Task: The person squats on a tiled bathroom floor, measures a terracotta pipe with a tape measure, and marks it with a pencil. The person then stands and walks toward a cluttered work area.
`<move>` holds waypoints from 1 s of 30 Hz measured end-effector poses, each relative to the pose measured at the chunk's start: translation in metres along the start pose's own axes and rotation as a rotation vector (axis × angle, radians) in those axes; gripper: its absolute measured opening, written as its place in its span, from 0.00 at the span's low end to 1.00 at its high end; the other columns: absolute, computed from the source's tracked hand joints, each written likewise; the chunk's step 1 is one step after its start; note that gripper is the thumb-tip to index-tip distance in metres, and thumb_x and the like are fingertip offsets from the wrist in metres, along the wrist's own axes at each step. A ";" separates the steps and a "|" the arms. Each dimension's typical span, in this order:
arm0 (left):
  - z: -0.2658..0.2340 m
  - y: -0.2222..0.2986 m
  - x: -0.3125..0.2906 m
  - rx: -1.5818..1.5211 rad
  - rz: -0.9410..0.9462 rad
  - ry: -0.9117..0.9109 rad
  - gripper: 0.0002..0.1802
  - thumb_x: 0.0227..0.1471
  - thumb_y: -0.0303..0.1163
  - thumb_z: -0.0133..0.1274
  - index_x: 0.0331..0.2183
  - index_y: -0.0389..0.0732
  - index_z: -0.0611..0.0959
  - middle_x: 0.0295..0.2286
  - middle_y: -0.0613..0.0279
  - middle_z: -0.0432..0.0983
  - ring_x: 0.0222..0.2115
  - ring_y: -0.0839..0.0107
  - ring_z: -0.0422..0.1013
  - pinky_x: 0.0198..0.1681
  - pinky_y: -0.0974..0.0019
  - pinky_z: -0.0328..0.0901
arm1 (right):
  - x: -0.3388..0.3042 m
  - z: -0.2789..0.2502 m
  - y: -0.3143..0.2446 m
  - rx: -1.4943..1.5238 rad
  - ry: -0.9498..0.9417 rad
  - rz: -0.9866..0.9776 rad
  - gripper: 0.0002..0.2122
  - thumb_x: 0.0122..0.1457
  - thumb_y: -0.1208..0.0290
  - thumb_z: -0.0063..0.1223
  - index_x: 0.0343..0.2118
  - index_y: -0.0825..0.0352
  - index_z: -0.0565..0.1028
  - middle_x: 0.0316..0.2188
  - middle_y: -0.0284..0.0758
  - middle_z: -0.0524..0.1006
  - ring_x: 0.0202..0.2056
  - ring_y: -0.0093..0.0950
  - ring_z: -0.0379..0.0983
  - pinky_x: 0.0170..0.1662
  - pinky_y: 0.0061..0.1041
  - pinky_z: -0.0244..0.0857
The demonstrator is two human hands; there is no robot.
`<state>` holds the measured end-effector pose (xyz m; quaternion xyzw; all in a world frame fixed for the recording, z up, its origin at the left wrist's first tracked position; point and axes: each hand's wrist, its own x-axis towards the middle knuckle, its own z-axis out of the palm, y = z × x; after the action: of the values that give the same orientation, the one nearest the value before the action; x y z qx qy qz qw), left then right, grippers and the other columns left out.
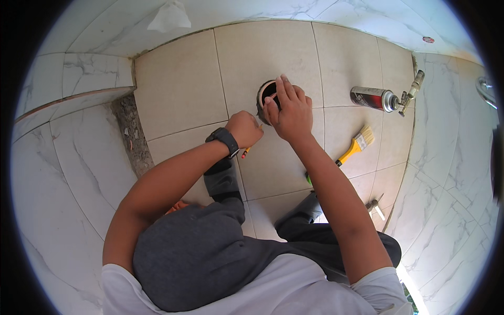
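Observation:
My left hand (pixel 245 129) is closed round a pencil (pixel 245 153), whose reddish eraser end sticks out beside my watch and whose yellow body shows again past the fingers. To its right, my right hand (pixel 292 114) grips a round, open-topped piece (pixel 261 90) with a tan rim and a dark inside. The thumb reaches over the opening, while the fingers lie across its right side and hide that part. Whether this piece stands on the floor tile or is set into it, I cannot tell.
A gas torch canister (pixel 370 98) lies on the beige tiles (pixel 181 84) at the right. Nearer lie a yellow-handled paintbrush (pixel 357 144) and a small white-handled tool (pixel 376 208). Marbled tile walls (pixel 446 136) enclose the floor. A rubble-filled gap (pixel 129 128) runs along the left.

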<state>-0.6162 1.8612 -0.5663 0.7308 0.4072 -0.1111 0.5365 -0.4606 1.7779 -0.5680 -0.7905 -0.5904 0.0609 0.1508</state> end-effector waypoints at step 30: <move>-0.007 -0.016 -0.017 0.193 0.013 -0.078 0.17 0.48 0.36 0.59 0.33 0.30 0.88 0.26 0.41 0.81 0.30 0.47 0.79 0.39 0.56 0.74 | 0.005 -0.005 0.001 -0.035 -0.055 -0.037 0.35 0.58 0.48 0.58 0.63 0.67 0.67 0.64 0.44 0.67 0.60 0.39 0.65 0.54 0.41 0.62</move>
<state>-0.6404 1.8607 -0.5644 0.7768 0.3686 -0.1745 0.4799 -0.4569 1.7817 -0.5628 -0.7798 -0.6100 0.0697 0.1218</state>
